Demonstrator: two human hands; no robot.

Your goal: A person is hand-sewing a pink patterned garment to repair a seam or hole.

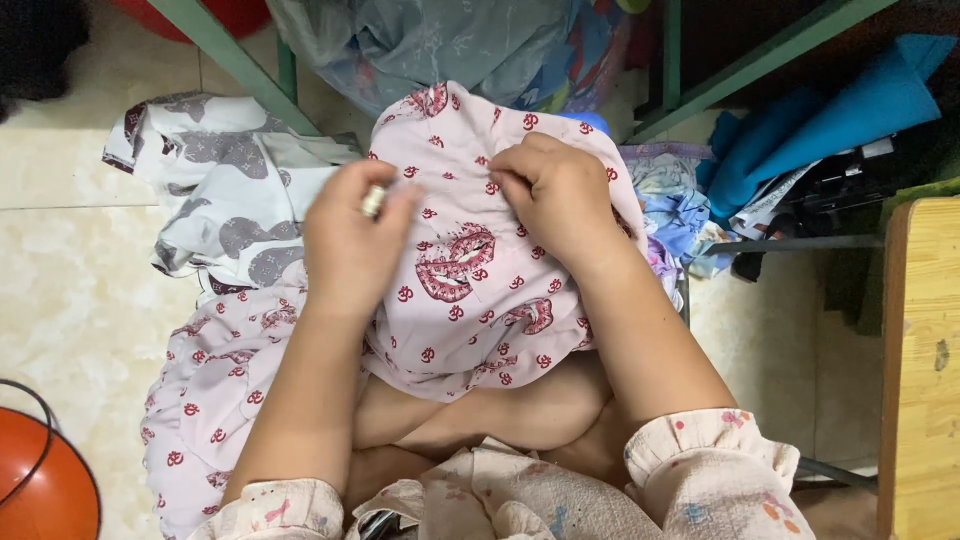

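pinching the pink patterned cloth [470, 290] from above, fingers of left hand [350, 245] and right hand [555, 190] pressed together

The left hand [352, 245] is motion-blurred, its fingertips indistinct. The right hand [555, 195] curls its fingertips into the pink cloth [470, 290], out of sight. The orange object [40, 485] and the wooden table [925, 370] are cut off by the picture's edges.

The pale tiled floor [70, 300] carries a grey-patterned white cloth [215, 190] and an orange round object [45, 485]
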